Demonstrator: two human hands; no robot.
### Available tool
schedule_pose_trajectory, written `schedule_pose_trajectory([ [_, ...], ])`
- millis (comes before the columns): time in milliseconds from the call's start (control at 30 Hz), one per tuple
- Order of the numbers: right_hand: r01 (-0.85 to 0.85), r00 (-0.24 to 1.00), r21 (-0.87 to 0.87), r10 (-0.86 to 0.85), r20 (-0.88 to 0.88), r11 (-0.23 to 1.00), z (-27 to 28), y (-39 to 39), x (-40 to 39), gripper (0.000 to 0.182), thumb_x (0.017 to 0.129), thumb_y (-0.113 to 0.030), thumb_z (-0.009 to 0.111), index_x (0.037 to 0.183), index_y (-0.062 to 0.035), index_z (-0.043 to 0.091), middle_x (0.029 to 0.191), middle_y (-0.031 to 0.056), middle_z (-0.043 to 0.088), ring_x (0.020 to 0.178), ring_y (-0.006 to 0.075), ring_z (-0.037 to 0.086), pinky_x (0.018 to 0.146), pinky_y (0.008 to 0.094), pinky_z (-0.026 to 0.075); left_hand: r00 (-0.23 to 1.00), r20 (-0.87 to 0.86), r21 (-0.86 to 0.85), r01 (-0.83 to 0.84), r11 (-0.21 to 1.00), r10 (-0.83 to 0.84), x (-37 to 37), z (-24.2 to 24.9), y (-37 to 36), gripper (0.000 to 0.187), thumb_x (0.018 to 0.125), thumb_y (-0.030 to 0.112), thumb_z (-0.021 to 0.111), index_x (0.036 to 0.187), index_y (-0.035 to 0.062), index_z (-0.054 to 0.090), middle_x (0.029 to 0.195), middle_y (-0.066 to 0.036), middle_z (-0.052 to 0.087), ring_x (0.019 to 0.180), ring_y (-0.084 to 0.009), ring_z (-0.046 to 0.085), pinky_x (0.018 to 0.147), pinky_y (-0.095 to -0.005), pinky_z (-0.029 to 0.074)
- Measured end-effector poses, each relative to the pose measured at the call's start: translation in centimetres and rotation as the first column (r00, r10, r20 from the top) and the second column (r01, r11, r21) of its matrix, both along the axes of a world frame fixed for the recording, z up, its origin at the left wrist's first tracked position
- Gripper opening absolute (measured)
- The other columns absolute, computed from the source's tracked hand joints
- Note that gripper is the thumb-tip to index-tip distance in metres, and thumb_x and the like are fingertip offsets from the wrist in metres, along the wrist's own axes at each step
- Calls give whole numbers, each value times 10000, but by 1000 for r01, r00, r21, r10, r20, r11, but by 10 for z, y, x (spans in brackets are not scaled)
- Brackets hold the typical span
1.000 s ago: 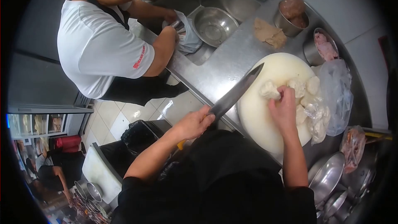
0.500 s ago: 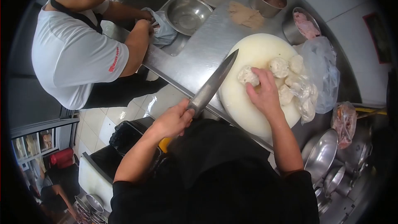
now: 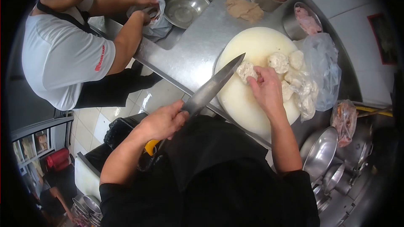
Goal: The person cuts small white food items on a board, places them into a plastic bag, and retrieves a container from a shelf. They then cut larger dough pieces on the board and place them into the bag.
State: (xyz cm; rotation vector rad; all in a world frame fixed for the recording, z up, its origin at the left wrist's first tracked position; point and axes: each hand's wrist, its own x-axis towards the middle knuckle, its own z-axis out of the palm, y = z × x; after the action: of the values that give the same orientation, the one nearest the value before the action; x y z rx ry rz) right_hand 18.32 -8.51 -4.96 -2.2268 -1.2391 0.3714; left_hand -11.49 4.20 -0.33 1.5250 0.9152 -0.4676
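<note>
My left hand (image 3: 166,120) is closed around the handle of a large kitchen knife (image 3: 212,86). Its blade points up and right, the tip over the left part of a round white cutting board (image 3: 240,109). My right hand (image 3: 269,88) has its thumb and fingertips at the right edge of a pale, flecked ball (image 3: 246,72) on the board; the fingers hide part of that edge. Blade tip and ball lie close together. Behind the hand sit another flecked ball (image 3: 278,62) and several pale lumps (image 3: 296,59), some inside a clear plastic bag (image 3: 308,94).
Beyond the board are a brown paper-like sheet (image 3: 244,8), a metal container of brown meat (image 3: 269,0) and one of pink meat (image 3: 306,23). At left, a co-worker (image 3: 71,46) handles a plastic bag by a metal bowl (image 3: 185,10). Metal bowls (image 3: 320,153) stand at lower right.
My right fingers have shifted from over the ball to its right edge. The whole view has moved slightly. The co-worker's hands have spread the bag more open.
</note>
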Motion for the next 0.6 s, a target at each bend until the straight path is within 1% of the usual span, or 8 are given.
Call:
schedule_pose_trajectory([
  [133, -16, 1000, 45, 17, -15, 999, -5, 2, 3, 361, 854, -137, 801, 1173, 6, 708, 957, 161, 629, 830, 312, 626, 776, 420, 520, 994, -56, 38, 92, 995, -90, 0, 14, 2, 273, 1098, 289, 460, 1069, 19, 490, 731, -87, 595, 531, -186, 610, 579, -376, 514],
  [233, -38, 999, 57, 39, -26, 998, -7, 2, 6, 366, 842, -131, 811, 1161, 15, 711, 941, 160, 638, 811, 305, 626, 765, 415, 523, 989, -74, 14, 128, 992, -126, 13, 17, 4, 281, 1100, 285, 455, 1071, 6, 484, 722, -99, 594, 527, -192, 612, 578, -378, 515],
  [400, -39, 995, 79, 46, -86, 996, -8, 3, 10, 347, 828, -118, 821, 1128, 25, 723, 914, 155, 642, 779, 297, 628, 731, 401, 529, 988, -29, -12, 150, 989, -150, 27, 9, 4, 302, 1103, 290, 444, 1081, -9, 475, 721, -111, 595, 526, -198, 616, 574, -378, 518],
  [500, -37, 995, 94, 45, -85, 995, -8, 3, 9, 341, 830, -121, 823, 1123, 27, 728, 908, 154, 640, 766, 294, 628, 719, 400, 530, 986, -17, -7, 166, 986, -166, 35, 5, 2, 309, 1103, 292, 440, 1093, -15, 473, 734, -113, 601, 532, -201, 621, 575, -379, 521],
  [600, -11, 996, 60, 16, -83, 998, -9, 3, 7, 346, 834, -119, 822, 1133, 27, 727, 913, 156, 643, 762, 292, 625, 722, 401, 531, 985, 0, 16, 172, 985, -172, 49, 1, -4, 316, 1104, 298, 434, 1104, -15, 473, 729, -109, 598, 536, -198, 623, 593, -384, 525],
])
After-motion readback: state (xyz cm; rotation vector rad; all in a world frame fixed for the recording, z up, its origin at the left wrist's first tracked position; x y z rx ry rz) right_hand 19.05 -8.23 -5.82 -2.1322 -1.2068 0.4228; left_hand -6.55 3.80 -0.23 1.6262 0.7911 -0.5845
